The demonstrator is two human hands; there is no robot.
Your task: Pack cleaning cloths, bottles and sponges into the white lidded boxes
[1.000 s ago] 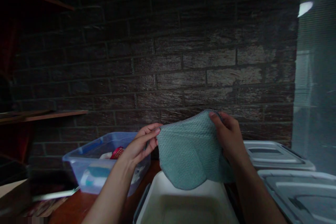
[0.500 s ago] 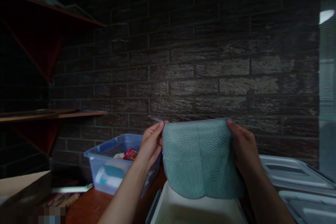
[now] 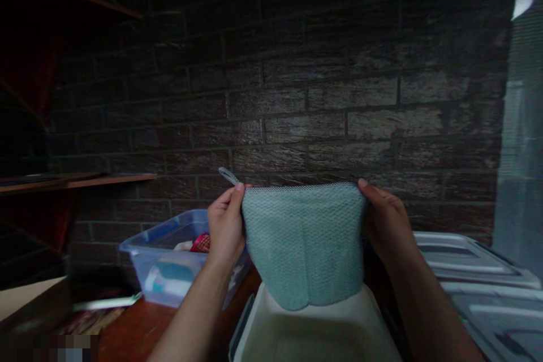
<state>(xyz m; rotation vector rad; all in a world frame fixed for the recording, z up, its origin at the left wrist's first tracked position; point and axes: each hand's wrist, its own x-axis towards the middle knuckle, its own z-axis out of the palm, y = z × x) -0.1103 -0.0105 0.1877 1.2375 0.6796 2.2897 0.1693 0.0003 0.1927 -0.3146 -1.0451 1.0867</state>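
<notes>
A pale green textured cloth (image 3: 303, 243) with a black-and-white edging hangs spread out between my two hands. My left hand (image 3: 227, 215) pinches its upper left corner, where a small checkered loop (image 3: 228, 175) sticks up past the thumb. At the upper right corner my right hand (image 3: 384, 212) grips the edge between thumb and fingers. The cloth's lower edge hangs over the far end of a white plastic bin (image 3: 250, 328), whose visible inside is bare and shadowed.
To the left a clear blue-tinted box (image 3: 156, 260) holds a red item and white things. Grey lids (image 3: 470, 260) lie at the right. A wooden shelf (image 3: 106, 181) juts out at left above a cardboard box (image 3: 31, 300). Behind stands a dark brick wall (image 3: 288, 96).
Both hands and the cloth have shifted slightly left and up in view. The loop at the left corner now stands up more. My view has also turned a little.
</notes>
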